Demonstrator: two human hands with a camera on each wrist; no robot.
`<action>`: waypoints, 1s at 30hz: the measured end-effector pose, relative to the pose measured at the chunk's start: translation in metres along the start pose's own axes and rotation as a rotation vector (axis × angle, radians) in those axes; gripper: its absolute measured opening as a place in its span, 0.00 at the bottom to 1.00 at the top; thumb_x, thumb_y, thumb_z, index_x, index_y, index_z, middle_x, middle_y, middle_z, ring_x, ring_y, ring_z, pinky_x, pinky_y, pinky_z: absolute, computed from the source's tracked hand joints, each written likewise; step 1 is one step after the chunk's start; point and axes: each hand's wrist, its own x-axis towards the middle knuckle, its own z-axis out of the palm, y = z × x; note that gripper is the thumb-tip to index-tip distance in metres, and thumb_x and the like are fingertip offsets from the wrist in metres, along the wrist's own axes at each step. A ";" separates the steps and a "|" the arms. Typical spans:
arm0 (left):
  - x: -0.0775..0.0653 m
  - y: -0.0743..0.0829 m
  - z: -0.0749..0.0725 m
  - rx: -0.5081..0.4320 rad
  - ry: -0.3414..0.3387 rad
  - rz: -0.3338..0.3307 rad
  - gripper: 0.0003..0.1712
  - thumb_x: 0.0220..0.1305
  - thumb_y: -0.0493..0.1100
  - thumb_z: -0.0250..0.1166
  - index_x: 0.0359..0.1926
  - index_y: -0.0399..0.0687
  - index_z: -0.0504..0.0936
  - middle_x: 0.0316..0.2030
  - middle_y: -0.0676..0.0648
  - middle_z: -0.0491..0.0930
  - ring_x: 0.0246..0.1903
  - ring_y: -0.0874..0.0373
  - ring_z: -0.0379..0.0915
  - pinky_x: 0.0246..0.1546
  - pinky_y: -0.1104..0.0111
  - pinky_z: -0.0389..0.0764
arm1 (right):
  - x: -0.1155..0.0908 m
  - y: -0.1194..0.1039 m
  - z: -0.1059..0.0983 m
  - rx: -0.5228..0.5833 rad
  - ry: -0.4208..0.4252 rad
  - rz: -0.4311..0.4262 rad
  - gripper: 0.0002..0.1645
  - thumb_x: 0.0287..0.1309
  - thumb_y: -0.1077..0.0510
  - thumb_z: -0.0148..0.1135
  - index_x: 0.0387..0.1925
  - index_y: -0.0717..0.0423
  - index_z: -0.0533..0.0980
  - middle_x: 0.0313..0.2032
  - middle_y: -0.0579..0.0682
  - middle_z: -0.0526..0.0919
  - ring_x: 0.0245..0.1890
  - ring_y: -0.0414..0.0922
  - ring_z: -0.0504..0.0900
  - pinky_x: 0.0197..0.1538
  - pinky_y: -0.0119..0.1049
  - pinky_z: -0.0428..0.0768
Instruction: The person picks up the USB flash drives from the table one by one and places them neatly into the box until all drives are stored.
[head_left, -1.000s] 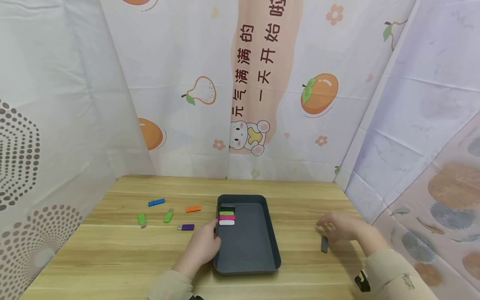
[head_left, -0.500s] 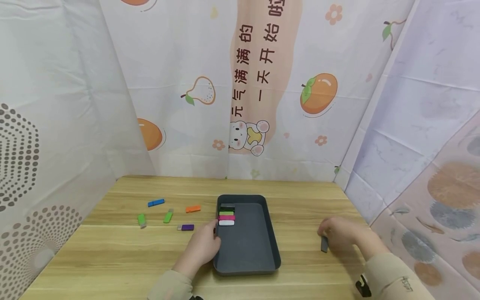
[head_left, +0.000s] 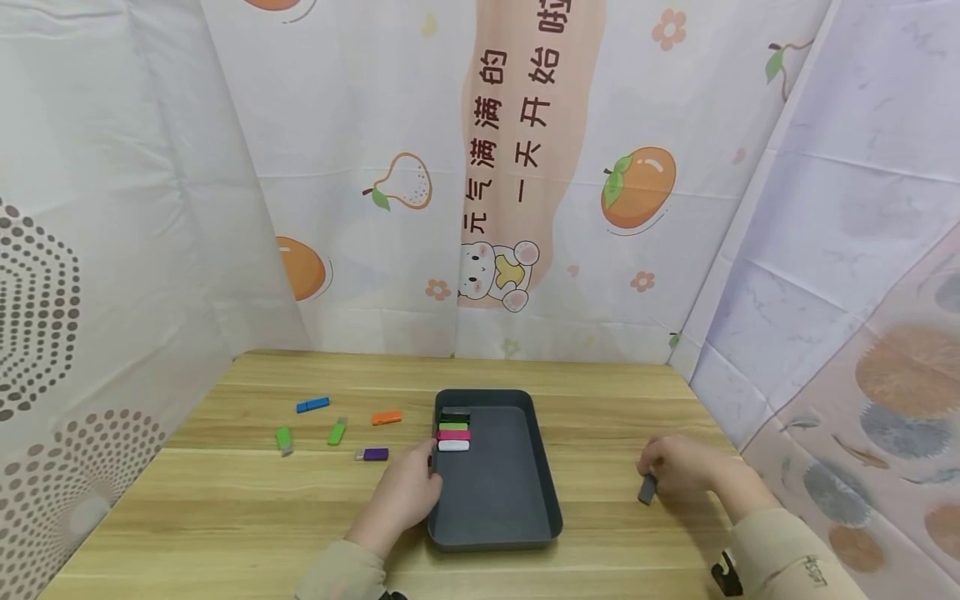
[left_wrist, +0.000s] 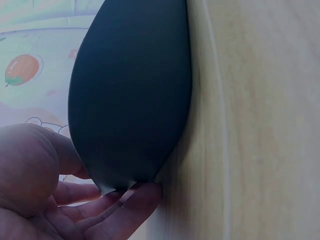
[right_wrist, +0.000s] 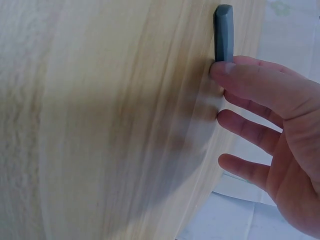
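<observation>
In the head view my right hand (head_left: 670, 465) pinches one end of a dark grey USB flash drive (head_left: 647, 490) at the right of the table. Thumb and index finger hold it in the right wrist view, its free end (right_wrist: 224, 30) pointing away from the palm; the other fingers are spread. My left hand (head_left: 407, 492) holds the left side of a dark grey tray (head_left: 552, 500). In the left wrist view its thumb goes behind the rim and its fingertips lie against the outer wall (left_wrist: 132, 100). Inside the tray, black, green, pink and white flash drives (head_left: 453, 446) lie stacked side by side at the upper left.
Left of the tray, loose on the wooden table (head_left: 247, 517), are a blue flash drive (head_left: 312, 405), an orange one (head_left: 386, 417), a purple one (head_left: 375, 454) and two green ones (head_left: 283, 439). Printed curtains (head_left: 345, 100) hang behind and at both sides.
My right hand has come down onto the dark grey flash drive and taken hold of it, and the drive has turned slightly. The left hand and tray have stayed in place.
</observation>
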 end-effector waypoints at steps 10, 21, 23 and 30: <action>0.000 -0.002 0.001 0.003 0.000 -0.001 0.30 0.65 0.32 0.64 0.67 0.29 0.72 0.62 0.32 0.75 0.62 0.37 0.72 0.59 0.45 0.76 | -0.002 -0.001 -0.002 -0.017 -0.029 0.026 0.16 0.37 0.66 0.74 0.28 0.45 0.82 0.33 0.38 0.77 0.33 0.38 0.73 0.37 0.36 0.76; 0.002 -0.004 0.002 -0.004 0.002 -0.002 0.30 0.65 0.33 0.64 0.68 0.30 0.72 0.63 0.32 0.75 0.62 0.38 0.72 0.59 0.45 0.76 | 0.003 -0.001 0.000 0.036 -0.026 0.002 0.17 0.34 0.69 0.72 0.28 0.47 0.83 0.30 0.37 0.80 0.30 0.38 0.78 0.34 0.34 0.79; 0.002 -0.004 0.002 -0.007 -0.001 -0.007 0.30 0.65 0.33 0.64 0.68 0.30 0.71 0.63 0.32 0.75 0.62 0.38 0.72 0.59 0.45 0.75 | 0.004 -0.001 0.001 0.040 -0.022 -0.008 0.16 0.34 0.69 0.72 0.28 0.47 0.83 0.30 0.37 0.81 0.29 0.37 0.78 0.34 0.34 0.80; 0.002 -0.004 0.002 -0.009 -0.008 -0.004 0.30 0.65 0.32 0.64 0.67 0.29 0.71 0.63 0.32 0.75 0.62 0.37 0.72 0.59 0.44 0.75 | 0.005 -0.002 0.001 0.063 -0.028 -0.005 0.14 0.37 0.68 0.73 0.27 0.48 0.83 0.28 0.38 0.81 0.28 0.35 0.77 0.32 0.32 0.78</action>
